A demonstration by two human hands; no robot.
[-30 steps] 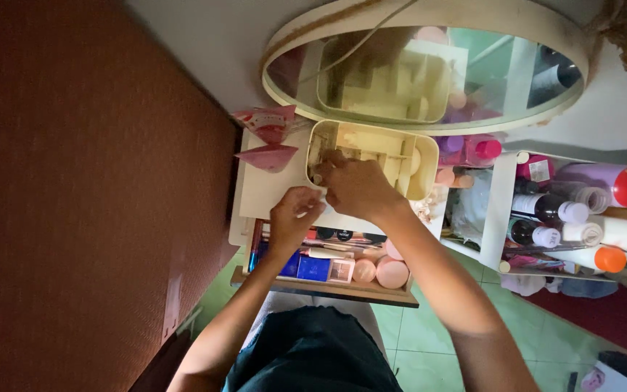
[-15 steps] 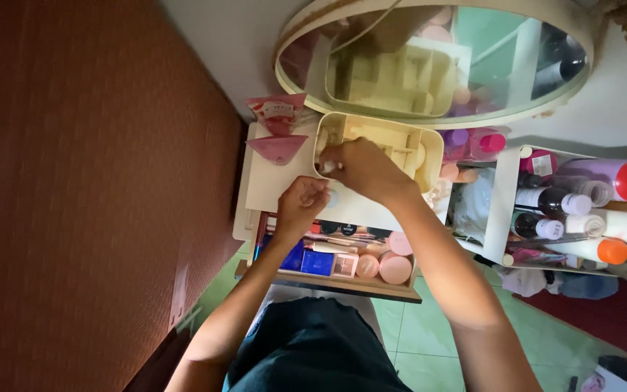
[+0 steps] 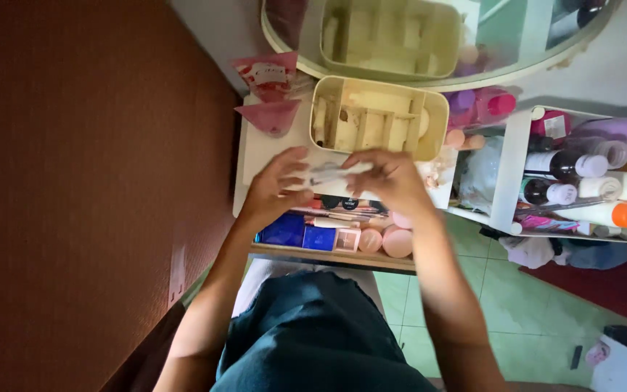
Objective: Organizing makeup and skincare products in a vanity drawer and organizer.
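Observation:
My left hand (image 3: 273,183) and my right hand (image 3: 390,180) meet over the front of a small white tabletop (image 3: 263,149). Between them they hold a small pale, slim item (image 3: 330,173); it is blurred and I cannot tell what it is. Just behind the hands stands a cream organiser box (image 3: 379,116) with several compartments, mostly bare inside. Below the hands an open drawer (image 3: 328,255) shows blue boxes (image 3: 299,234), round pink compacts (image 3: 397,243) and other cosmetics.
An oval mirror (image 3: 429,43) leans on the wall behind the box. Pink sachets (image 3: 270,94) lie at the table's back left. A white shelf (image 3: 517,167) at the right holds several bottles. A brown panel fills the left; green floor tiles lie below.
Both hands pulled back from the organiser's left compartment toward the table's front edge, now with a small pale item between them. The view tilted down.

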